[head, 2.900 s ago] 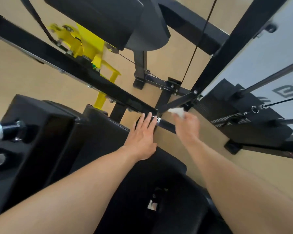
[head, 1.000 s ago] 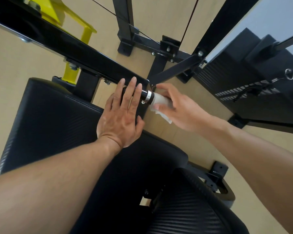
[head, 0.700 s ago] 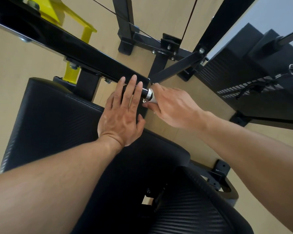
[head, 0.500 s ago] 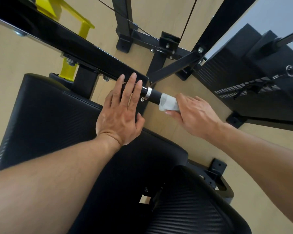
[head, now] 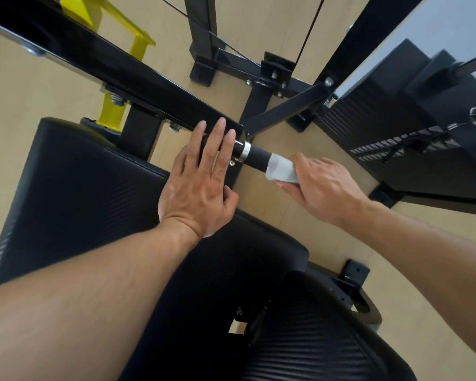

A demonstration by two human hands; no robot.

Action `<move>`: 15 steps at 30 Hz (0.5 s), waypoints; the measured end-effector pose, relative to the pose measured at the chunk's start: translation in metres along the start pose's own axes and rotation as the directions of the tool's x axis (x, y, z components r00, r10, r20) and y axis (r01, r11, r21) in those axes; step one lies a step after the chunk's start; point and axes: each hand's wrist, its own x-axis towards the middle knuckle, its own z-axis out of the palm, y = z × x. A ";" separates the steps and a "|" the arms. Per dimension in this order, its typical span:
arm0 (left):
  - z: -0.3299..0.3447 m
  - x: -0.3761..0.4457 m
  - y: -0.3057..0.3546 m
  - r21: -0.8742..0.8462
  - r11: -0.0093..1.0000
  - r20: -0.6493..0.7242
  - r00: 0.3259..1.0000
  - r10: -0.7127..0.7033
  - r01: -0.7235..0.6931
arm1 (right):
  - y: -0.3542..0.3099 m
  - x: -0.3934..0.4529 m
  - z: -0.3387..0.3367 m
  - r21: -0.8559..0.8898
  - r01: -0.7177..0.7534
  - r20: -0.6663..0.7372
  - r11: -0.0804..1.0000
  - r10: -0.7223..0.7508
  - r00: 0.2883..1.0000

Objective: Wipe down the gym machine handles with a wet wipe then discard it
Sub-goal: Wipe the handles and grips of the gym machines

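Observation:
A black handle with a silver collar sticks out rightward from the black machine arm at the frame's centre. A white wet wipe is wrapped round the handle's outer end. My right hand grips the wipe and the handle end through it. My left hand lies flat with straight fingers, its palm on the black pad and its fingertips over the handle's inner end and the arm. The tip of the handle is hidden under the wipe and my right hand.
Black frame struts and a bolted foot plate stand on the tan floor behind the handle. A yellow bracket is at the upper left. The weight stack housing fills the right. A second ribbed pad lies below.
My right hand slid the wipe from the collar outward along the handle to its end. My left hand has stayed flat in the same spot.

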 end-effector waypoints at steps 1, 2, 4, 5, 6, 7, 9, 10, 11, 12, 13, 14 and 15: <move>0.000 0.000 0.000 -0.003 1.000 0.000 1.000 0.002 -0.002 | -0.003 0.002 0.000 0.004 -0.003 -0.016 1.000 0.003 1.000; 0.001 0.000 0.000 0.000 1.000 -0.001 1.000 0.001 -0.001 | -0.010 0.009 -0.001 0.009 0.008 -0.043 1.000 -0.007 0.999; 0.001 0.000 0.001 0.012 1.000 -0.006 1.000 -0.001 0.001 | -0.033 0.030 -0.006 0.029 0.042 -0.113 0.999 -0.039 0.993; 0.001 0.000 0.001 0.015 1.000 -0.006 1.000 -0.003 0.003 | -0.044 0.040 -0.008 0.034 0.056 -0.136 0.998 -0.051 0.989; 0.000 0.000 0.002 0.019 1.000 -0.006 1.000 -0.008 0.008 | -0.052 0.047 -0.009 0.031 0.061 -0.140 0.998 -0.056 0.989; 0.000 0.000 0.002 0.022 1.000 -0.009 1.000 -0.012 0.012 | -0.055 0.050 -0.010 0.025 0.063 -0.140 0.998 -0.059 0.988; 0.000 0.000 0.002 0.025 1.000 -0.011 1.000 -0.009 0.009 | -0.046 0.042 -0.007 -0.001 0.047 -0.131 0.999 -0.047 0.990; 0.000 -0.001 0.002 0.025 1.000 -0.009 1.000 -0.005 0.006 | -0.035 0.033 -0.004 -0.017 0.025 -0.109 1.000 -0.027 0.994; 0.000 -0.001 0.001 0.024 1.000 -0.009 1.000 -0.004 0.004 | -0.023 0.022 0.000 -0.040 0.003 -0.089 0.999 -0.007 0.996; 0.000 -0.001 0.001 0.021 1.000 -0.009 1.000 -0.003 0.004 | -0.011 0.011 0.003 -0.068 -0.022 -0.079 0.997 0.016 0.997; 0.000 0.000 0.001 0.016 1.000 -0.007 1.000 -0.003 0.004 | -0.001 0.001 0.007 -0.090 -0.054 -0.069 0.994 0.048 0.997; 0.000 0.000 0.001 0.013 1.000 -0.003 1.000 -0.003 0.003 | 0.006 -0.006 0.010 -0.094 -0.088 -0.063 0.992 0.082 0.995; 0.000 0.000 0.001 0.014 1.000 -0.002 1.000 -0.002 0.002 | 0.009 -0.010 0.013 -0.081 -0.110 -0.071 0.991 0.104 0.992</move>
